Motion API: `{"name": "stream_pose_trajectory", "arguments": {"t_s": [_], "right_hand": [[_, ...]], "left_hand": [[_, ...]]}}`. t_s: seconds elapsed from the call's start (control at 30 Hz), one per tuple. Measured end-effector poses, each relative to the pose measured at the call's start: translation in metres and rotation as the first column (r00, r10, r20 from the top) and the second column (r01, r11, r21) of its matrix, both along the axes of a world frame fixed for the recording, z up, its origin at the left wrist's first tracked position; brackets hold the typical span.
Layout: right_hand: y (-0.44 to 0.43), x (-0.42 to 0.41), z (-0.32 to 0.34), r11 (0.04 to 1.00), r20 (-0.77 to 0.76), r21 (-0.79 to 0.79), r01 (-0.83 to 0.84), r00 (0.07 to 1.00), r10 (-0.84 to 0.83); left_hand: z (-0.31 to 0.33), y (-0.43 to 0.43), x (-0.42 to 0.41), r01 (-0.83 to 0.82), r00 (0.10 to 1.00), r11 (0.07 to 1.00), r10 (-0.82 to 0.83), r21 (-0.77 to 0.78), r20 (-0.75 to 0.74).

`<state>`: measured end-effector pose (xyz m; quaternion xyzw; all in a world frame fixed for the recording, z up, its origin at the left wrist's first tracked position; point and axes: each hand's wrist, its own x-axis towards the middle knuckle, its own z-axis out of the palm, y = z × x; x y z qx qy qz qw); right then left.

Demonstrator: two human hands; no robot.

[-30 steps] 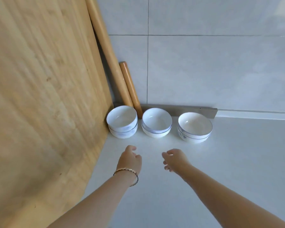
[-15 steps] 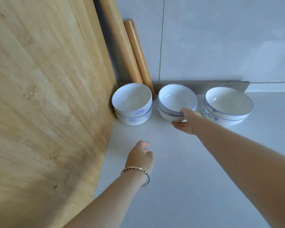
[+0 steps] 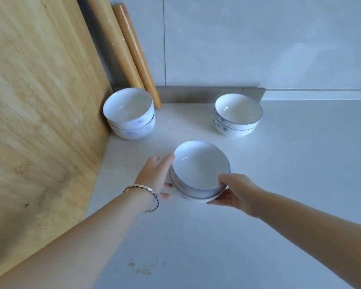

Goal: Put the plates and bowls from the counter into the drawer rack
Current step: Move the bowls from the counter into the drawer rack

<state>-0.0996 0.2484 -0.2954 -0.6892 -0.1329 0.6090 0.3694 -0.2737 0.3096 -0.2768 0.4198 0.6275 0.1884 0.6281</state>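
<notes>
A: Where's the middle stack (image 3: 199, 171)?

B: Out in front of the wall strip (image 3: 208, 94), between both hands. The right hand (image 3: 237, 189) grips its near right rim, thumb over the edge. The left hand (image 3: 155, 177) lies against its left side, fingers spread; a bracelet (image 3: 143, 189) is on that wrist.

A: And the others?

B: The left stack (image 3: 130, 113) sits at the strip's left end, against the wooden board (image 3: 40, 101). The right stack (image 3: 237, 114) sits just before the strip's right end. Two rolling pins (image 3: 127, 44) lean above the strip's left end.
</notes>
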Motion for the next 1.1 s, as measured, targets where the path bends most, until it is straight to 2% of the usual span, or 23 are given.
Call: {"name": "stream_pose_trajectory", "arguments": {"t_s": [0.07,0.17,0.3,0.43,0.63,0.77,0.8,0.93,1.0,1.1], "right_hand": [[-0.04,0.012,0.005,0.996,0.039,-0.007,-0.086,0.995,0.086],[-0.105,0.032,0.017,0.975,0.145,-0.004,-0.223,0.964,0.222],[-0.186,0.057,0.034,0.936,0.254,-0.049,-0.35,0.901,0.35],[-0.257,0.071,0.035,0.83,0.402,-0.141,-0.54,0.735,0.546],[-0.333,0.065,0.016,0.704,0.379,-0.25,-0.665,0.601,0.703],[-0.359,0.037,-0.035,0.593,0.326,-0.338,-0.731,0.5,0.802],[-0.363,0.028,-0.05,0.577,0.304,-0.349,-0.738,0.494,0.815],[-0.367,-0.014,-0.099,0.597,0.171,-0.322,-0.735,0.575,0.8],[-0.366,-0.033,-0.123,0.624,0.191,-0.316,-0.715,0.596,0.78],[-0.36,-0.059,-0.153,0.602,0.222,-0.368,-0.708,0.562,0.797]], "left_hand": [[0.005,-0.023,0.009,0.167,0.983,0.986,-0.166,-0.003,-0.074],[0.005,-0.069,0.025,0.385,0.909,0.923,-0.38,-0.002,-0.169],[-0.004,-0.146,0.042,0.548,0.811,0.836,-0.532,-0.001,-0.246],[-0.012,-0.227,0.05,0.559,0.787,0.829,-0.535,-0.012,-0.307],[-0.037,-0.326,0.035,0.543,0.757,0.837,-0.523,-0.068,-0.393],[-0.069,-0.363,0.008,0.501,0.748,0.854,-0.508,-0.14,-0.427],[-0.078,-0.369,0.001,0.472,0.758,0.867,-0.491,-0.158,-0.43],[-0.115,-0.38,-0.033,0.394,0.749,0.879,-0.476,-0.268,-0.46],[-0.135,-0.38,-0.047,0.378,0.722,0.877,-0.48,-0.297,-0.498],[-0.161,-0.378,-0.063,0.389,0.657,0.858,-0.513,-0.335,-0.552]]}}
